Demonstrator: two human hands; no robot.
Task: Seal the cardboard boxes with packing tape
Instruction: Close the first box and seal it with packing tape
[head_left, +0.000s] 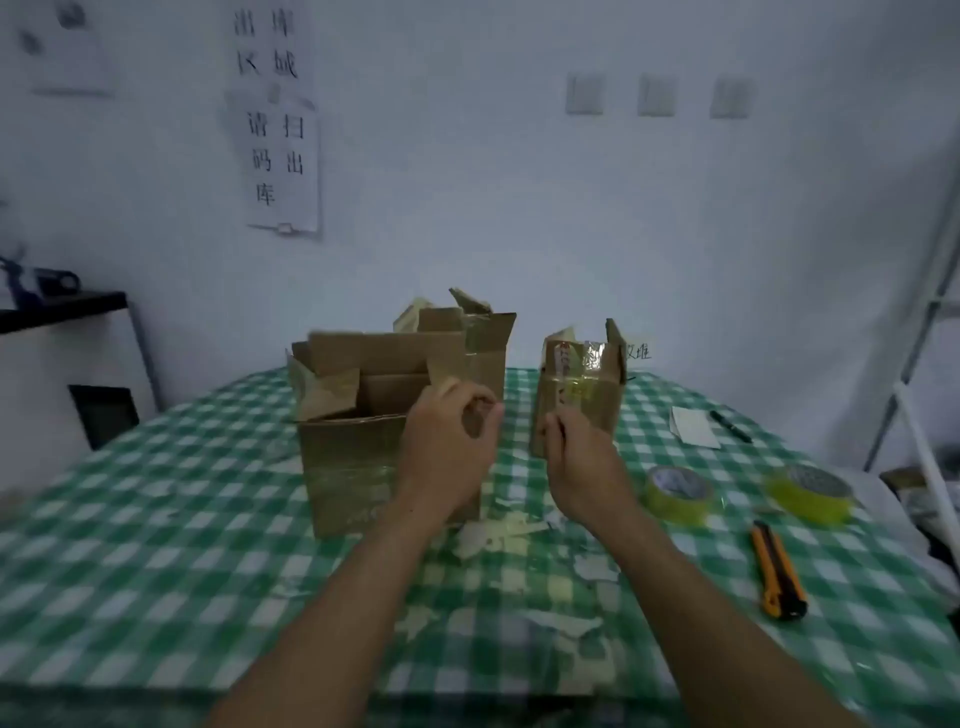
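Observation:
A large open cardboard box (353, 462) stands at the table's middle with its flaps up. A second open box (485, 348) stands behind it, and a small taped box (582, 400) is to the right. My left hand (447, 447) is raised at the large box's right side, fingers curled at the corner of its flap (384, 353). My right hand (576, 462) hovers in front of the small box with thumb and forefinger pinched; motion blur hides whether anything is between them. Two yellow tape rolls (678, 493) (810, 493) lie to the right.
An orange utility knife (776, 571) lies at the right front. A white card (693, 426) and a black pen (730, 426) lie further back. Torn tape and paper scraps (498, 535) litter the green checked tablecloth (156, 545). A white frame (919, 441) stands at the right.

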